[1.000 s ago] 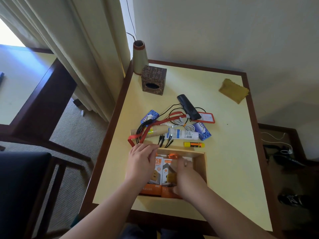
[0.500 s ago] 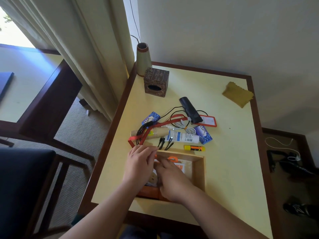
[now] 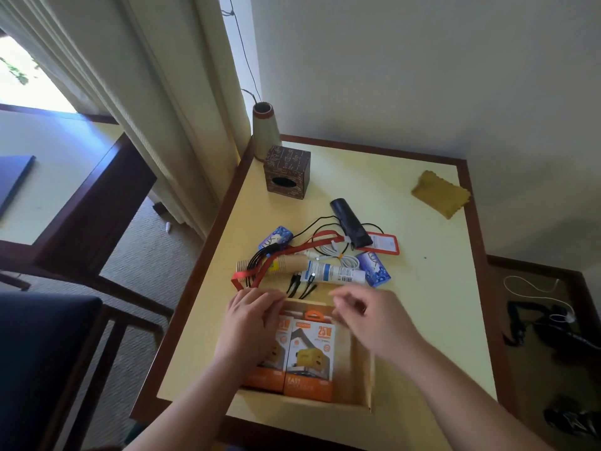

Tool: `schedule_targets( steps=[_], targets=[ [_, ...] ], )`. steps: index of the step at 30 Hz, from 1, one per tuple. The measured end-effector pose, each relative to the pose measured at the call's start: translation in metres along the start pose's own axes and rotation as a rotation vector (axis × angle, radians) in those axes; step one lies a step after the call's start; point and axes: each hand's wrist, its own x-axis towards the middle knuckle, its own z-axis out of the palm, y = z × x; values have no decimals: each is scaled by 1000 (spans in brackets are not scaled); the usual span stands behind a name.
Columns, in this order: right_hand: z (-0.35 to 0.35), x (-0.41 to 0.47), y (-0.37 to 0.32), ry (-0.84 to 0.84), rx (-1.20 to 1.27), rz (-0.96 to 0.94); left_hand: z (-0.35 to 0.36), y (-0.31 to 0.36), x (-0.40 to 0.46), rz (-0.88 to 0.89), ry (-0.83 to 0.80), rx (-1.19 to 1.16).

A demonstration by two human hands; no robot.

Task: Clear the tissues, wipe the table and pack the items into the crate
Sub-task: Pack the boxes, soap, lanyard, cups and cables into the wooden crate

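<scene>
A shallow wooden crate [image 3: 364, 369] sits at the table's near edge with two orange charger boxes [image 3: 309, 356] standing side by side in it. My left hand [image 3: 250, 320] rests on the left box at the crate's far left corner. My right hand [image 3: 370, 317] hovers over the crate's far right side, fingers apart and holding nothing. Just beyond the crate lies a heap: a white tube [image 3: 331, 274], black cables [image 3: 300, 288], a red lanyard [image 3: 260, 275] with a card holder [image 3: 382, 245], paper cups [image 3: 289, 264], two blue packets [image 3: 374, 268] and a black case [image 3: 349, 222].
A brown patterned tissue box [image 3: 286, 172] and a cone-shaped vase [image 3: 265, 131] stand at the table's [image 3: 432, 307] far left corner. A yellow cloth [image 3: 440, 198] lies at the far right. A dark chair [image 3: 42, 362] is to the left; cables and shoes lie on the floor right.
My right hand has lifted off the boxes in the crate and moved right and away, fingers spreading. The left hand stays on the left box. The view tilted up slightly.
</scene>
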Motion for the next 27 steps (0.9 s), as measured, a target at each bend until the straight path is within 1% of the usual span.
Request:
schedule_targets(
  steps=[2,4,7,10,13,17,19,25,27],
  targets=[
    [-12,19,17,134,-9,50,1,0,0,-1,1,2],
    [-19,41,32,177,-44,117,1,0,1,-3,8,5],
    [-16,75,51,51,-163,151,1,0,0,2,13,10],
    [-5,100,59,-98,-345,122,2,0,0,12,12,18],
    [8,116,63,-179,-528,84,1,1,0,11,21,24],
    [18,130,63,-181,-785,-13,2,1,0,22,41,23],
    [20,134,61,-163,-873,-43,2,2,0,29,38,22],
    [15,135,49,-159,-882,-18,1,1,1,28,34,23],
    [7,127,46,-109,-854,27,1,0,0,28,30,31]
  ],
)
